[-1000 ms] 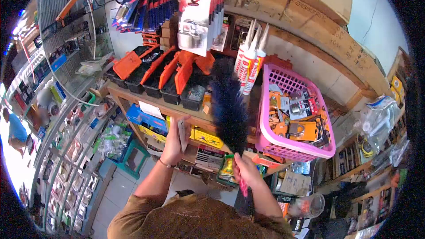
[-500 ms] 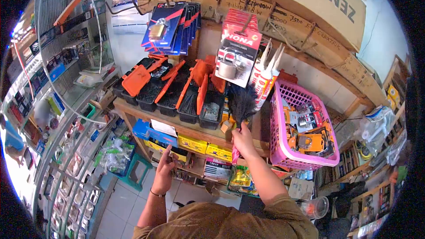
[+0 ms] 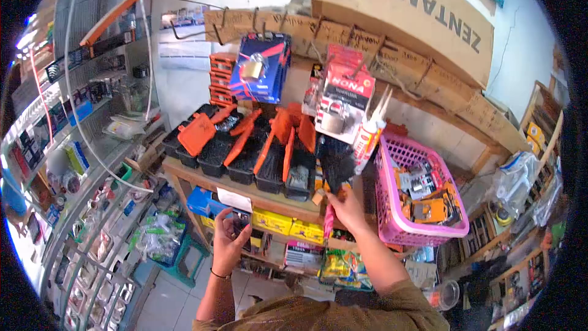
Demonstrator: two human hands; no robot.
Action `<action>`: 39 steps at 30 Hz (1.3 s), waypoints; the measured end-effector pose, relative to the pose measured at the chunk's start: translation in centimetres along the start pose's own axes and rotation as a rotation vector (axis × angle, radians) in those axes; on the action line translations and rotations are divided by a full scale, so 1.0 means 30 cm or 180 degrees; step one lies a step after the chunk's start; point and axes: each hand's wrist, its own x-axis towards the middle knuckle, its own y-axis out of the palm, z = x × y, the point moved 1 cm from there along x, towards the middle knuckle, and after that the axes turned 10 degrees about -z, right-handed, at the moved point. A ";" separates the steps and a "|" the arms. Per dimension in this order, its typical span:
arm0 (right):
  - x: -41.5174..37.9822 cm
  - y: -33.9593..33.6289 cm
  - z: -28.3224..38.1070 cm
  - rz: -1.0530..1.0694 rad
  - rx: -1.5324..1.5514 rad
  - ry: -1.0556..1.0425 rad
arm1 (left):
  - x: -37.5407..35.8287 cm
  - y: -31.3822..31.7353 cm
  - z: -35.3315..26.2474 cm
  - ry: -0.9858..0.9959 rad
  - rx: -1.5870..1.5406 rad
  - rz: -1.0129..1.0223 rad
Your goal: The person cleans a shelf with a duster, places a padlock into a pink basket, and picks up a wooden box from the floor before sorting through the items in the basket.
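**Feather Duster Worked Along a Crowded Hardware Shelf**

The person's right hand (image 3: 346,207) was closed around the pink handle of a dark feather duster (image 3: 336,165), the handle's end poking out below the fist. The duster stood nearly upright, its feathers spread over the wooden shelf (image 3: 245,187) between the row of black trays with orange lids (image 3: 245,144) and the pink plastic basket (image 3: 422,230). The feather tips reached up to the tubes of sealant (image 3: 369,133) leaning beside the basket and just under the hanging red padlock cards (image 3: 344,101).

The left hand (image 3: 228,240) was held lower, in front of the shelf's underside, palm turned up toward the camera with fingers loosely curled. It appeared to hold a small dark object against the palm, though what it was could not be told. A thin band circled that wrist.

The basket was full of carded padlocks in orange and red packaging. Blue padlock cards (image 3: 262,67) hung from hooks above the trays, and a large cardboard box (image 3: 416,18) sat on the top plank. Beneath the shelf lay yellow boxes (image 3: 272,220) and blue ones (image 3: 202,201), with a white paper tag hanging over the edge. To the left, glass display racks (image 3: 92,208) held small packaged goods.
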 end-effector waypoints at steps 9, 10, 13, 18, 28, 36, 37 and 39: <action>-0.072 -0.280 0.460 -0.0433 0.0306 -0.2576 | 0.103 0.170 -0.431 0.1952 -0.0255 -0.0009; -0.066 -0.314 0.552 -0.0449 0.0302 -0.3031 | 0.110 0.200 -0.507 0.2382 -0.0197 -0.0078; -0.009 -0.368 0.774 -0.0580 0.0278 -0.4087 | 0.179 0.263 -0.704 0.3446 0.0524 -0.0577; 0.101 -0.344 0.981 -0.0465 0.0226 -0.4082 | 0.325 0.367 -0.880 0.4048 0.1476 -0.0991; 0.173 -0.270 1.036 -0.0199 -0.0511 -0.3709 | 0.410 0.381 -0.874 0.3405 0.2565 -0.1024; 0.125 -0.283 1.000 -0.0478 -0.0394 -0.3801 | 0.355 0.364 -0.871 0.3538 0.3075 -0.1150; 0.110 -0.294 0.989 -0.0669 -0.0292 -0.3844 | 0.347 0.365 -0.868 0.3560 0.3116 -0.1186; 0.075 -0.327 0.963 -0.0340 -0.0284 -0.3683 | 0.278 0.358 -0.870 0.3962 0.3019 -0.1566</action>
